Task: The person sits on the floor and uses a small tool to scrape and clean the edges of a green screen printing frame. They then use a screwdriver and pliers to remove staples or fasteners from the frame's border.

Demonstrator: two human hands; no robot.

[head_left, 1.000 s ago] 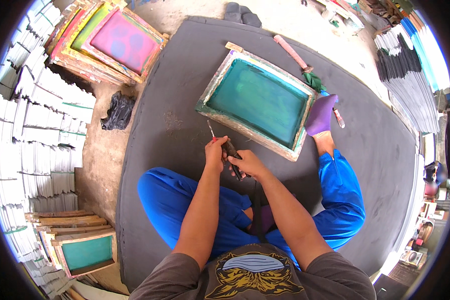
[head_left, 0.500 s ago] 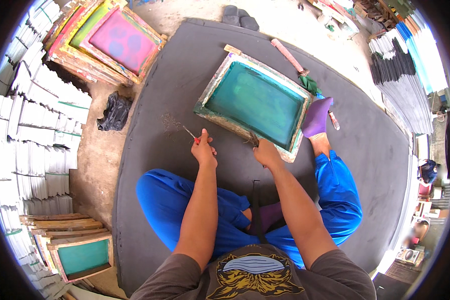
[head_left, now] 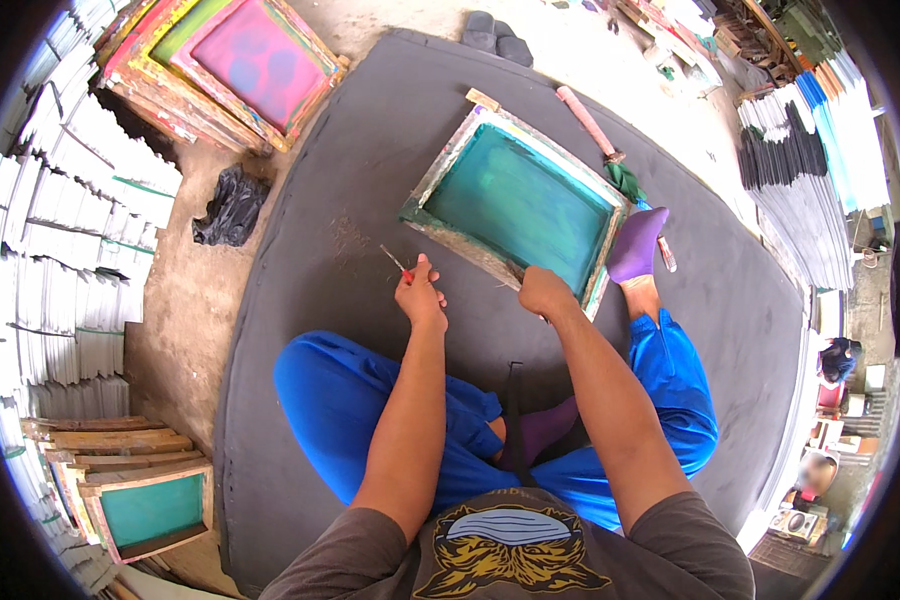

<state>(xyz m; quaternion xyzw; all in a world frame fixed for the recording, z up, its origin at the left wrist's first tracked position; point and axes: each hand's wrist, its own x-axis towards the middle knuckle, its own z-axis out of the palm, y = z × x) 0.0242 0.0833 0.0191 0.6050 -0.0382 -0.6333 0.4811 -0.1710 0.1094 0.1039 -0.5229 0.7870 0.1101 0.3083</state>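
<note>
A wood-framed printing screen (head_left: pixel 456 240) with teal mesh lies tilted on the dark mat ahead of me. My right hand (head_left: pixel 548 294) is closed around dark pliers (head_left: pixel 515 271) at the frame's near edge. Their jaws are at the wood, mostly hidden by the hand and hard to make out. My left hand (head_left: pixel 422 293), left of the frame, grips a small screwdriver (head_left: pixel 392 257) with a red handle, its thin metal shaft pointing up and left, apart from the frame. Small brown bits (head_left: pixel 348 236) are scattered on the mat beyond it.
Past the frame lie a pink-handled tool (head_left: pixel 588 122) and green cloth (head_left: pixel 625 182). My purple-socked foot (head_left: pixel 634 246) rests by its right side, near a small marker-like tube (head_left: pixel 667 254). Left are a black plastic bag (head_left: pixel 232 206), stacked screens (head_left: pixel 260 70) and white sheet piles (head_left: pixel 60 290).
The view has shifted slightly. My right hand has turned and moved a little over the near edge, now covering more of the pliers. My left hand still holds the screwdriver.
</note>
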